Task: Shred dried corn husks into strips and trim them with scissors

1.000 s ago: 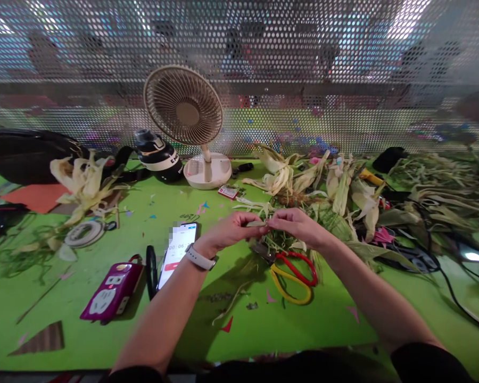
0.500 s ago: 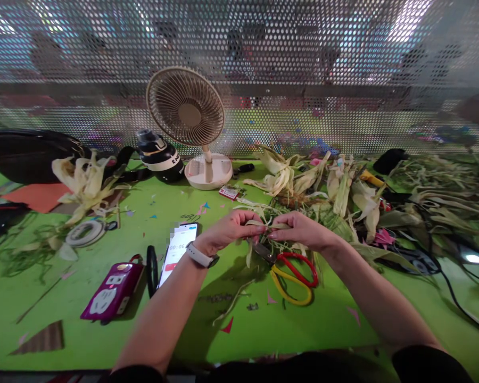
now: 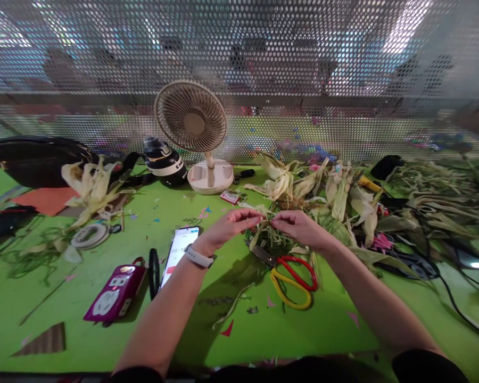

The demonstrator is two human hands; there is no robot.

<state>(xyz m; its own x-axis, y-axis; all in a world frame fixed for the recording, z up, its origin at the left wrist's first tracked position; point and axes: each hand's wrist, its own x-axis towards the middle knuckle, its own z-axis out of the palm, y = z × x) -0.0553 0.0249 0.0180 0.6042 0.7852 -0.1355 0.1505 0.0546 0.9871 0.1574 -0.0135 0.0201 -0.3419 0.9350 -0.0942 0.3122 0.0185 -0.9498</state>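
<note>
—What to see at the far left?
—A black bag (image 3: 40,159) at the back of the green table (image 3: 83,346), behind an orange sheet (image 3: 43,200). Then a pale husk bundle (image 3: 88,186), with a white roll (image 3: 79,240) just in front.
—And after that?
—A purple power socket (image 3: 115,292) nearer the front edge. Farther back, a black bottle (image 3: 165,169) near a beige fan (image 3: 193,123). In front of both, a lit phone (image 3: 179,255), partly covered by the arm.
—The left hand (image 3: 232,230)?
—Wears a pale-strapped watch (image 3: 199,257). Pinches a thin husk strip (image 3: 255,236) between thumb and fingers.
—Where to find that strip?
—Mid-table, by the left fingertips, dangling near the blades of the scissors (image 3: 268,259).
—Lying how?
—Flat, one handle red, the other yellow.
—The right hand (image 3: 301,227)?
—Meets the left almost tip to tip, over green shreds (image 3: 281,242). Too small to make out whether gripping anything.
—And beyond?
—A heap of dried husks (image 3: 337,191), then a pink scrap (image 3: 382,240).
</note>
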